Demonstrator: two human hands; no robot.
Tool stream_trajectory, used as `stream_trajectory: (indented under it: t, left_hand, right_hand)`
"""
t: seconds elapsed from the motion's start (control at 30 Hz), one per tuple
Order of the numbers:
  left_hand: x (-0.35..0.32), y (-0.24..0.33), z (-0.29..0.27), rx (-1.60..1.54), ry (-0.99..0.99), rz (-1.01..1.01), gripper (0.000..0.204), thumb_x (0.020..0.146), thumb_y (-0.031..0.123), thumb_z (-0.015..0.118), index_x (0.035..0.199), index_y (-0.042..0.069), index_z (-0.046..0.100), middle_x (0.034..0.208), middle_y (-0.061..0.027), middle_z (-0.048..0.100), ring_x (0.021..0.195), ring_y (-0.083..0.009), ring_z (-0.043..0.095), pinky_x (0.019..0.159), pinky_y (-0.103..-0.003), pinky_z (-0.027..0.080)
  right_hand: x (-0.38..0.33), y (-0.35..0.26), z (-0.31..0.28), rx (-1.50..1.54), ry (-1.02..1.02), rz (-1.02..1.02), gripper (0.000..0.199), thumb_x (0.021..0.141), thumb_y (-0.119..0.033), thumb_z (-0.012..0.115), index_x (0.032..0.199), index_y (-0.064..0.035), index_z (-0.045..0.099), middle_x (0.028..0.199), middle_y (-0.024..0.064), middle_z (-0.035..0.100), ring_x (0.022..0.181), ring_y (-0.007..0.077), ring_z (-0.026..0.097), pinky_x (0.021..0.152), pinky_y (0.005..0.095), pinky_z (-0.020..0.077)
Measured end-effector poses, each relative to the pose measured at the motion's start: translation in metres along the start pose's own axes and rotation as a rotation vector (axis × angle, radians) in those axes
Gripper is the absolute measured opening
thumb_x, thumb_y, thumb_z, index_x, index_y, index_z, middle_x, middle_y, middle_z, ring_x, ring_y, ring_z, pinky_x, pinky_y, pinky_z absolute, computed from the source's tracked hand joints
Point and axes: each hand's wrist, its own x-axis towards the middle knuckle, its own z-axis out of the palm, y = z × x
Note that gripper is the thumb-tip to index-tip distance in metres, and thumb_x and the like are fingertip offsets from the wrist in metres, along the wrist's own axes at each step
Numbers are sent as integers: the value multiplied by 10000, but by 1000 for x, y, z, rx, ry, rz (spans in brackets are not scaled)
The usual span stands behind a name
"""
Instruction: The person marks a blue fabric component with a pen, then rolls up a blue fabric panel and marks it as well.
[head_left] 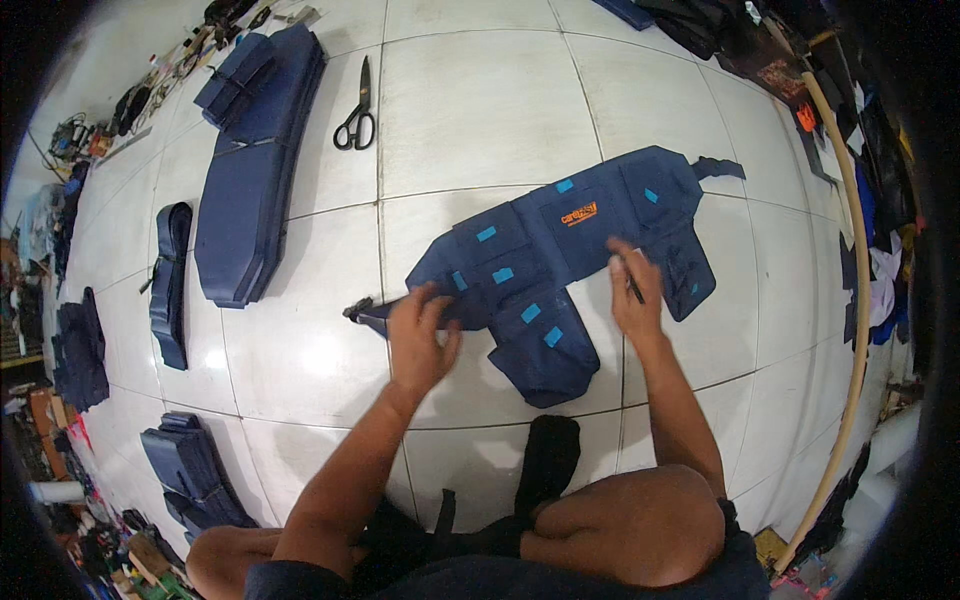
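Fabric (572, 238) is lying flat — my left grip (418, 335) hovering open over one end, right grip (638, 308) pinching a slim dark tool (636, 291) — light pressure should be preventing creases.

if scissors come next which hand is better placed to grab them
Probably the left hand: it is nearer the scissors and seems empty, while the right hand seems to hold a slim dark object.

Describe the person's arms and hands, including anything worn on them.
The left hand and right hand are gloveless, both forearms bare, with no watch or bracelet showing. Dark cloth, probably a short sleeve, meets the left one at the bottom edge.
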Motion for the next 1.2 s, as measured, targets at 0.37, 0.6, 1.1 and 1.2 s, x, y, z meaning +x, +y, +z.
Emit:
stream_trajectory:
  t: [0.37,0.6,1.1,1.2]
  left_hand:
    - [-42,68,-7,-402,-371,82,213,975,160,601,1105,-8,611,947,-213,655,875,-425,631,768,-489,497]
    - [-52,73,-16,-486,-454,-16,200,1010,169,557,1080,-11,613,901,-217,643,828,-400,638,728,-453,499]
    - [-60,-31,1,-293,-218,-164,248,939,137,609,1125,-13,540,1011,-241,645,908,-434,642,807,-472,504]
    - [-51,-25,3,-53,-117,-267,432,915,264,670,1270,45,559,1039,-216,652,920,-409,653,794,-472,498]
  right_hand:
    - [-99,-90,49,875,-353,476,345,1074,-291,487,912,-19,624,642,8,543,564,81,509,526,264,427]
    - [-103,-80,34,602,-293,530,353,1064,-315,457,866,-56,594,659,1,528,575,95,511,528,253,416]
    - [-134,-30,38,392,209,478,397,1070,-353,458,1205,5,565,1092,152,665,1006,247,649,903,368,512]
    - [-158,-27,57,138,10,335,290,1040,-242,531,1187,7,554,1198,207,653,1108,316,640,961,406,497]
